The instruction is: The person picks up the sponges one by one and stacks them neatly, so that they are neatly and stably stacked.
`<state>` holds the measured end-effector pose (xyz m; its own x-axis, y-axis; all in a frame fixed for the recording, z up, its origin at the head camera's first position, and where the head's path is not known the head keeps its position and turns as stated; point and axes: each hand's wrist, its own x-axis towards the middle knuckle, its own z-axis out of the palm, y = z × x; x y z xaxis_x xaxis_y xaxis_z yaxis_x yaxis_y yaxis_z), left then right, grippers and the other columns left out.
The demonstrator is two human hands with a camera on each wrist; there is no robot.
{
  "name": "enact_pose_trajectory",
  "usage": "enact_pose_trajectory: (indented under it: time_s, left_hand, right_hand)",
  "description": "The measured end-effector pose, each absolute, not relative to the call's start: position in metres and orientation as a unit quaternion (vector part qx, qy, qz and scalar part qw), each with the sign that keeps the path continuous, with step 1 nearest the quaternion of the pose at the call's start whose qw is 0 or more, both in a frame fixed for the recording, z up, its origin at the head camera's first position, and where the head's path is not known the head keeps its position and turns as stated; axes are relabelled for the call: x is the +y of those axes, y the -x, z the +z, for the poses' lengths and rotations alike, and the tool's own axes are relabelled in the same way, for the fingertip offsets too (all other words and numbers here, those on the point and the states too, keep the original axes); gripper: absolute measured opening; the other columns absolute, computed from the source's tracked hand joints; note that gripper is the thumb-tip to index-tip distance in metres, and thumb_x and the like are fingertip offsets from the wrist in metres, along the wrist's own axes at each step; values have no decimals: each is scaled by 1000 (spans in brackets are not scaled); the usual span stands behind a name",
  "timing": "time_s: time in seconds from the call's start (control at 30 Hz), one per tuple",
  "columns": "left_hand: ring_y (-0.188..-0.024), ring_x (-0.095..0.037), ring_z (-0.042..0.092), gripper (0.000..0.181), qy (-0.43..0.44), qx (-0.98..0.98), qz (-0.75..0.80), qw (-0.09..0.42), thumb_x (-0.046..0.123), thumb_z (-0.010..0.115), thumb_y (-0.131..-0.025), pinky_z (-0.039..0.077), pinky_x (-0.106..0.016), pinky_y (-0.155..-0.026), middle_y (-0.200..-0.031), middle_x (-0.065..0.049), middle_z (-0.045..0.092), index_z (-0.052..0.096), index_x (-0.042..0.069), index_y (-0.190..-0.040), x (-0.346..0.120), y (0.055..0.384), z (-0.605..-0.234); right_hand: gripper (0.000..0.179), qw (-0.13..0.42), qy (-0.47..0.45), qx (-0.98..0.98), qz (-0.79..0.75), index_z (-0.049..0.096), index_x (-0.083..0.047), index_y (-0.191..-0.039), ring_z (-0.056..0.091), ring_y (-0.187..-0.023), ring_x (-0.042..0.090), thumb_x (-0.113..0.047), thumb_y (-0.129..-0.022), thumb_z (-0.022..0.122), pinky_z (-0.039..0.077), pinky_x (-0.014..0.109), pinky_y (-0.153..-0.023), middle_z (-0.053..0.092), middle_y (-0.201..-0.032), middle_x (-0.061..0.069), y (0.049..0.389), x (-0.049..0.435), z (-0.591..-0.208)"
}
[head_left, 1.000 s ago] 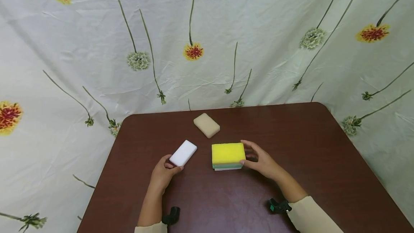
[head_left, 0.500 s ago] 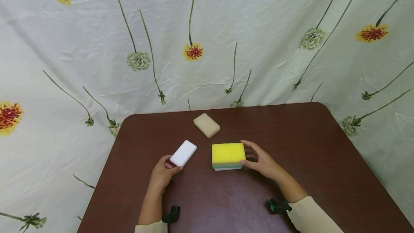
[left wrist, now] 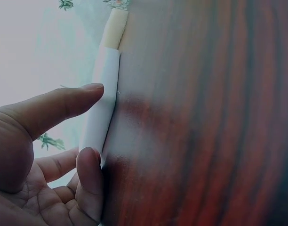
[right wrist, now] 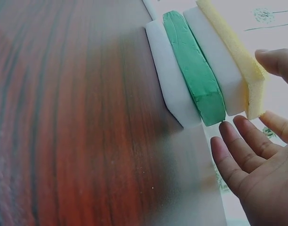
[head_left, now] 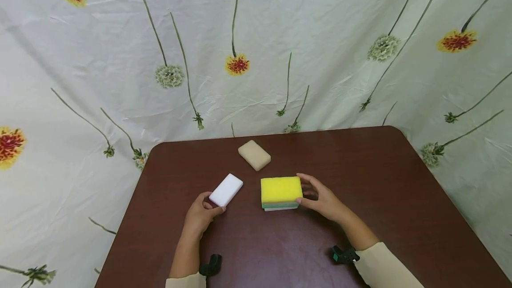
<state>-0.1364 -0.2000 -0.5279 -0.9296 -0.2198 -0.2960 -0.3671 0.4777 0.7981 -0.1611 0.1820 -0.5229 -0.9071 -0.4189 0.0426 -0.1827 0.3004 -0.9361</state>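
Note:
On the dark table lies a white sponge block [head_left: 226, 190]; my left hand [head_left: 201, 214] holds its near end between thumb and fingers. In the left wrist view the thumb [left wrist: 83, 96] crosses the block's side and the fingertips curl at its end. To the right stands a stack topped by a yellow sponge [head_left: 282, 189]. My right hand [head_left: 326, 199] pinches the yellow sponge's right end, thumb at the near corner, index finger at the far one. Beneath it, the right wrist view shows a white block [right wrist: 214, 59], a green-wrapped block [right wrist: 196, 70] and another white block [right wrist: 170, 77] at the bottom.
A cream sponge [head_left: 254, 155] lies behind the others, near the back of the brown table [head_left: 340, 159]. A flower-patterned cloth [head_left: 320, 21] hangs beyond the table's rear edge. Both wrists wear black straps [head_left: 345, 254].
The whole view has shifted very slightly to the left. Both hands, the white sponge block and the stack keep their places on the table.

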Motion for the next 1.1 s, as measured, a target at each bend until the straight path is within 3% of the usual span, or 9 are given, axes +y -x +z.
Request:
enact_pose_trajectory:
  time_s: [0.4, 0.7, 0.9, 1.1]
  left_hand:
    - [-77, -18, 55, 70, 177, 834, 516, 81, 15, 80, -84, 50, -28, -67, -96, -10, 55, 46, 6, -144, -202, 135, -527]
    - [-90, -22, 59, 73, 183, 805, 557, 87, 13, 78, -87, 51, -30, -73, -124, -21, 54, 40, 7, -149, -204, 132, -524]
    - [-91, -15, 60, 73, 180, 791, 579, 79, 12, 75, -88, 51, -28, -75, -133, -21, 52, 38, 8, -151, -205, 132, -523]
    - [-90, -8, 63, 72, 179, 750, 635, 48, 4, 70, -89, 53, -23, -78, -130, -16, 53, 38, 12, -153, -199, 134, -525]
  right_hand:
    - [73, 97, 190, 797, -565, 39, -23, -154, 54, -129, 34, -23, -92, 76, 45, 54, -106, 51, -146, 14, 162, 181, -524]
    - [73, 96, 192, 797, -565, 38, -23, -154, 52, -132, 34, -23, -92, 76, 45, 53, -107, 49, -148, 14, 163, 181, -526]
    - [73, 90, 197, 797, -564, 38, -18, -155, 52, -131, 36, -22, -93, 75, 46, 54, -106, 49, -147, 16, 163, 181, -526]
    - [73, 96, 186, 797, -566, 39, -25, -154, 51, -133, 32, -25, -91, 77, 46, 52, -107, 50, -148, 12, 163, 181, -524]
